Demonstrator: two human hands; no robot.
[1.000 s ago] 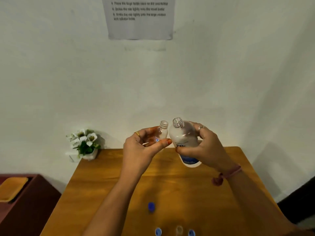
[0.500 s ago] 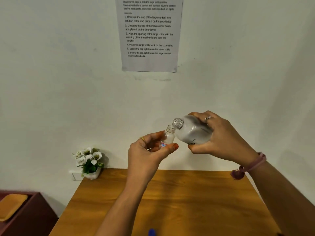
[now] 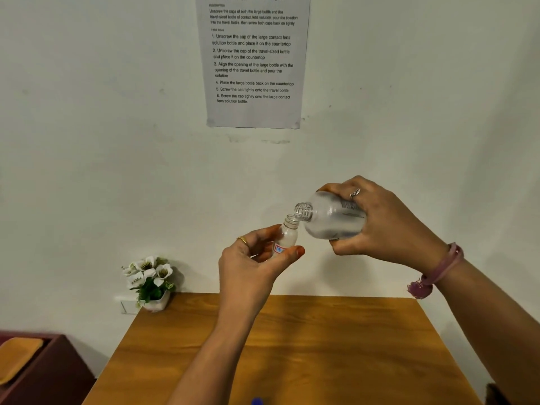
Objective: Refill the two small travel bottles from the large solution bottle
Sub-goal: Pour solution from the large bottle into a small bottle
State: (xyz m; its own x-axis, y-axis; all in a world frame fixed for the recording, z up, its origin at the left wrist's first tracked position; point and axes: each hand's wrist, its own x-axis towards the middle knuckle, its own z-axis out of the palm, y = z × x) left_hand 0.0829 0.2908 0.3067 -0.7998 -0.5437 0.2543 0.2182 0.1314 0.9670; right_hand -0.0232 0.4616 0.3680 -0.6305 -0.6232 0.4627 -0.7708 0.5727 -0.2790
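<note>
Left hand: left hand (image 3: 248,261) raised above the desk, fingers (image 3: 263,232) and thumb curled round the small travel bottle (image 3: 285,238), pinching its lower body; gold ring on one finger.
Small bottle: uncapped, roughly upright with a slight tilt to the right, red-and-blue label partly hidden by the thumb, whitish inside.
Right hand: right hand (image 3: 385,223) grips the large solution bottle (image 3: 330,217) round its rear half, fingers wrapped over the top, thumb underneath; silver ring, pink bracelet (image 3: 447,264) on the wrist.
Large bottle: tipped nearly sideways, neck pointing left, open threaded mouth just above and touching or almost touching the small bottle's rim; can't tell if liquid flows.
Desk: wooden desk (image 3: 321,346) well below both hands; blue cap (image 3: 257,401) at the bottom edge, cut off by the frame.
Background: white-flower pot (image 3: 152,280) at the desk's far-left corner by the wall; printed instruction sheet (image 3: 252,62) on the wall above; dark red cabinet (image 3: 43,372) at lower left.
</note>
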